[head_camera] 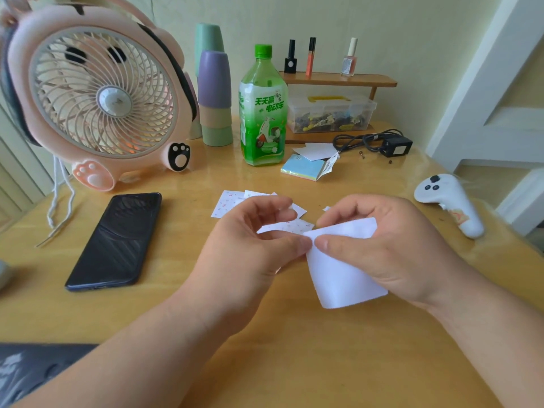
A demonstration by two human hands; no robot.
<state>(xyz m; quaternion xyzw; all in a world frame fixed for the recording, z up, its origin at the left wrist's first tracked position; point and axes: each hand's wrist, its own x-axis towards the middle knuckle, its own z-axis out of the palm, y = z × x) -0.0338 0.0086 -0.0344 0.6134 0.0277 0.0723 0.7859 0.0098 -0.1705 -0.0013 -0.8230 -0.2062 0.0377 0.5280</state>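
Wooden table (294, 363): left hand (250, 248) and right hand (382, 248) pinch white paper (341, 278) at its 11 o'clock corner, long axis 12-to-6 o'clock.

The right hand (391, 251) hides part of the white paper (338, 281).

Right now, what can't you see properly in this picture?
All in the head view.
The white paper: its right part is hidden under the right hand.
The patterned paper pieces: partly behind the left hand, so they cannot be counted.
The fan: top and left side cut off by the picture's edge.
The clear box: contents too small to name.
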